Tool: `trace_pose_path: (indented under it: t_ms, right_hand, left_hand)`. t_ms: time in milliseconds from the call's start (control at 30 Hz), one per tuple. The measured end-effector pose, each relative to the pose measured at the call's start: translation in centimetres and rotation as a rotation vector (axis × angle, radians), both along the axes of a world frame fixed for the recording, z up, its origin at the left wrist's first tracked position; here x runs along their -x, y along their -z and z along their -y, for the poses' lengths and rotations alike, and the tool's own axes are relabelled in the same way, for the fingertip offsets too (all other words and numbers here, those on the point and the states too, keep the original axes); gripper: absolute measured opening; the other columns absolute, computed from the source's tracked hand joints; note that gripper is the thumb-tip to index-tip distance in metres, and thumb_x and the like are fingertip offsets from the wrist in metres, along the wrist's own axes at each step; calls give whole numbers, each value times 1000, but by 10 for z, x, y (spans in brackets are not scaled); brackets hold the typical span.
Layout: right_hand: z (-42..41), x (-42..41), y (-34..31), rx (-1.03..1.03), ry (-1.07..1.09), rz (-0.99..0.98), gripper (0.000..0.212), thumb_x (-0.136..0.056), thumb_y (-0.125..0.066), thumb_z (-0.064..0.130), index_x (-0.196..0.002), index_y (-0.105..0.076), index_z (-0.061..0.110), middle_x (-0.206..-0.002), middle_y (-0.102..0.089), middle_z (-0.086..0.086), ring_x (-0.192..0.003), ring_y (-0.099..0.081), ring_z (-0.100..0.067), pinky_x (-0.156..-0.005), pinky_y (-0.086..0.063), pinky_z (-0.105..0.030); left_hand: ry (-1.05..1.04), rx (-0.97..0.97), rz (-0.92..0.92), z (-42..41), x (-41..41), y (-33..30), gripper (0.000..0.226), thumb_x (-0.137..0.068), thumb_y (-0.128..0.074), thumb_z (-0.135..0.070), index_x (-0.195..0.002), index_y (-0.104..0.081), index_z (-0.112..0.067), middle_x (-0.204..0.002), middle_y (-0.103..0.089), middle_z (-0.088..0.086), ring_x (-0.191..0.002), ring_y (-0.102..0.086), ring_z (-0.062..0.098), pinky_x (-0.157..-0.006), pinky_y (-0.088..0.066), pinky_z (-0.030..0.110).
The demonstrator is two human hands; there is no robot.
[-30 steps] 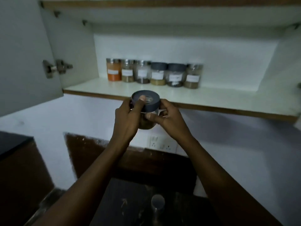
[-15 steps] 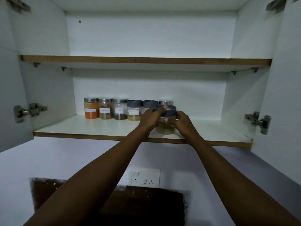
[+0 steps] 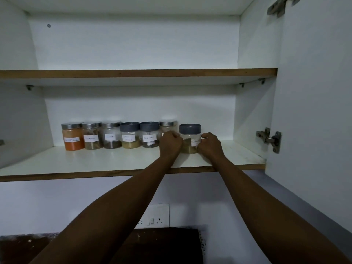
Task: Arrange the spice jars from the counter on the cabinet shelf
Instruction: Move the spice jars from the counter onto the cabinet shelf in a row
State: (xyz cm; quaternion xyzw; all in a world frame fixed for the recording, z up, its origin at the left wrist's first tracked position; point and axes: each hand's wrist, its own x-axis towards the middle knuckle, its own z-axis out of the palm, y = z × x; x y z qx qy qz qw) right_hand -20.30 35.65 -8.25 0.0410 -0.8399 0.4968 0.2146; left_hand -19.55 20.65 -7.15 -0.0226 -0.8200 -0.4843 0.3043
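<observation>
1. You have both hands on the grey-lidded jar [image 3: 190,139]: your left hand [image 3: 171,143] curls round its left side and your right hand [image 3: 209,144] round its right, so the jar is clamped between them
2. The jar stands at the right end of the row of jars [image 3: 110,135] on the lower shelf [image 3: 95,162], its base seemingly on the board
3. Your left knuckles sit just in front of the steel-lidded jar [image 3: 168,125]; drawing that hand out carelessly could knock it or shunt the row
4. Letting go unevenly could tip the jar or turn its label [image 3: 196,142] away
5. The shelf edge is near; a backward drag could pull the jar off
</observation>
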Motion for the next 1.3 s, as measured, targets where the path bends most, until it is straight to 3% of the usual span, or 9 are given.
trace_pose_path:
  t_ms: [100,167,233,333,433,533,867,1167,1300]
  right_hand:
    - [-5,17,-1,-39,32,-19,51,-86,-75,5,-132,-55,-2,-136,-60,-15,-128,-57,-30,-93,-44,-24]
    - [-6,28,-2,-53,33,22,40,-83,-80,9,-117,-58,3,-117,-59,-12,-113,-58,-25,-84,-45,-19]
    - [-5,41,-1,-66,37,57,31,-80,-81,13,-91,-52,10,-94,-53,-7,-96,-52,-22,-62,-36,-14]
    - [-2,53,3,-44,68,77,33,-76,-82,20,-90,-55,6,-90,-57,-8,-87,-56,-22,-54,-33,-21]
    - [1,63,6,-12,138,120,38,-77,-81,23,-102,-67,-2,-102,-71,-14,-91,-69,-28,-68,-48,-27]
    - [4,68,3,-1,166,136,34,-78,-78,23,-105,-69,3,-107,-74,-14,-99,-72,-31,-82,-57,-33]
    - [8,72,4,-94,188,60,24,-80,-79,29,-103,-77,23,-110,-76,-2,-104,-71,-26,-89,-55,-36]
    - [10,73,11,-149,142,-25,25,-89,-67,23,-111,-78,20,-118,-75,-5,-109,-70,-28,-89,-51,-35]
    - [9,73,10,-151,134,-21,26,-90,-66,22,-113,-77,19,-120,-75,-5,-111,-69,-29,-92,-52,-36]
  left_hand:
    - [69,101,67,4,9,0,30,-94,-51,-4,-110,-74,6,-117,-72,19,-112,-66,30,-100,-50,36]
    - [53,66,58,6,15,0,24,-92,-51,-3,-96,-72,10,-101,-72,23,-97,-65,31,-90,-52,37]
    - [80,27,61,7,21,2,22,-92,-55,-5,-92,-71,11,-96,-72,23,-90,-64,29,-83,-53,37]
    - [162,8,123,7,29,4,25,-94,-62,-13,-96,-75,8,-100,-75,23,-93,-70,32,-92,-57,46]
    - [157,17,153,8,38,7,25,-94,-57,-10,-98,-76,6,-103,-75,23,-103,-70,35,-98,-57,49]
    - [151,2,165,8,46,7,24,-90,-56,-3,-96,-75,9,-99,-75,21,-108,-68,35,-102,-53,53]
    - [164,54,222,10,53,7,31,-99,-50,-7,-116,-71,9,-120,-71,24,-115,-66,36,-106,-53,48]
    - [176,42,254,10,48,5,32,-99,-45,-1,-113,-68,17,-119,-69,31,-111,-64,38,-104,-52,47]
    - [182,50,268,9,45,4,32,-100,-44,-1,-115,-67,16,-121,-68,31,-119,-62,42,-108,-50,49]
